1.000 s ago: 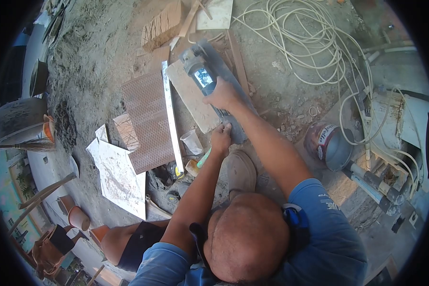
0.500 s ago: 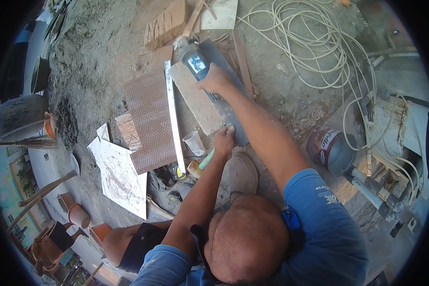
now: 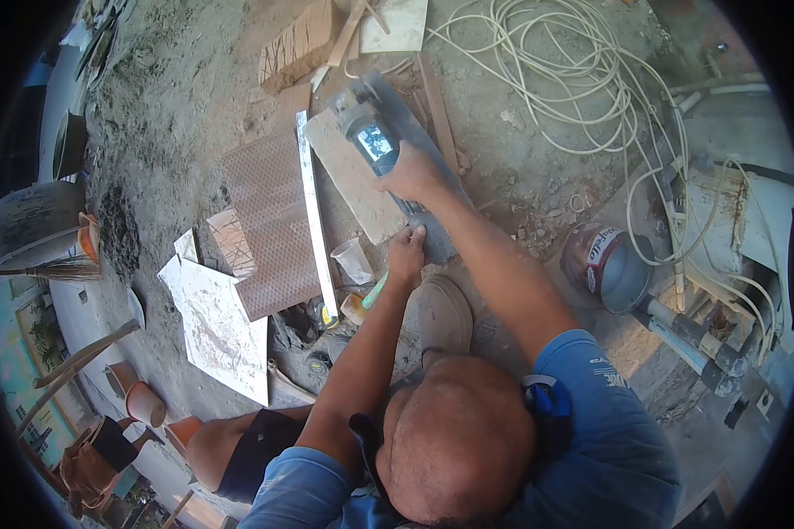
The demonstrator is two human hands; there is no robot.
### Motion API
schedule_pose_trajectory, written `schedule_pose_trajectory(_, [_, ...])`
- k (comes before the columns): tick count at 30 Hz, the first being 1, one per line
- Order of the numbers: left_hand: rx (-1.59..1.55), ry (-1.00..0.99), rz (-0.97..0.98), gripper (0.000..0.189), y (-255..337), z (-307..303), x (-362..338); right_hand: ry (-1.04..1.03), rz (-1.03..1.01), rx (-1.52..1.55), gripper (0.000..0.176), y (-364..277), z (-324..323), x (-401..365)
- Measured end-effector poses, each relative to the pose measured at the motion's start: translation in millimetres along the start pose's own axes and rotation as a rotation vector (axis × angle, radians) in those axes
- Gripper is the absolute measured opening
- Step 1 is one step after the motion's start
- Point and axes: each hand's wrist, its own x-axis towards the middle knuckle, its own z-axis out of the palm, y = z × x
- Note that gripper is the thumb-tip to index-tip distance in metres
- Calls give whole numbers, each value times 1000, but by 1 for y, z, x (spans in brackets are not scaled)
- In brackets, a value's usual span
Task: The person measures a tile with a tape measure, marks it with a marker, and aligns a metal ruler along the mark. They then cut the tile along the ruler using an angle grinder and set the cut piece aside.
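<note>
My right hand is wrapped round the body of a blue-grey power tool, whose head rests over a dark grey slab. Beside and partly under the slab lies a lighter beige board. The near end of the slab is pinched by my left hand, thumb on top. A shoe is just beside that end. Close to my left wrist are a white plastic cup and a green-handled tool.
A long metal straightedge lies by brown patterned tiles. White broken sheets are at the left. Coiled cable spreads at the upper right, above a paint bucket. A wood block sits at the top.
My right hand and the power tool have moved slightly toward me along the slab. My left hand still holds the slab's near end. The whole view has shifted a little.
</note>
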Motion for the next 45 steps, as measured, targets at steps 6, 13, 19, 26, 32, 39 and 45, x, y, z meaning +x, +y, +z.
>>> schedule_pose_trajectory(6, [-19, -6, -38, 23, 7, 0, -3, -10, 26, 25, 80, 9, -1, -18])
schedule_pose_trajectory(13, [3, -22, -24, 20, 10, 1, -7, -5, 48, -3, 80, 19, 2, -32])
schedule_pose_trajectory(19, [73, -115, -177, 22, 16, -3, -21, -9, 45, -21, 81, 16, -1, -34])
schedule_pose_trajectory(26, [15, -66, -85, 25, 15, 7, -27, -26, 68, -33, 83, 16, -1, -34])
schedule_pose_trajectory(32, [34, -21, -87, 26, 16, 11, -28, -24, 54, -37, 89, 18, -3, -41])
schedule_pose_trajectory(39, [48, 0, -70, 26, 15, 13, -27, -82, 72, -23, 100, 19, -9, -48])
schedule_pose_trajectory(45, [34, 0, -64, 24, 14, 13, -26, -47, 48, -22, 101, 31, -2, -50])
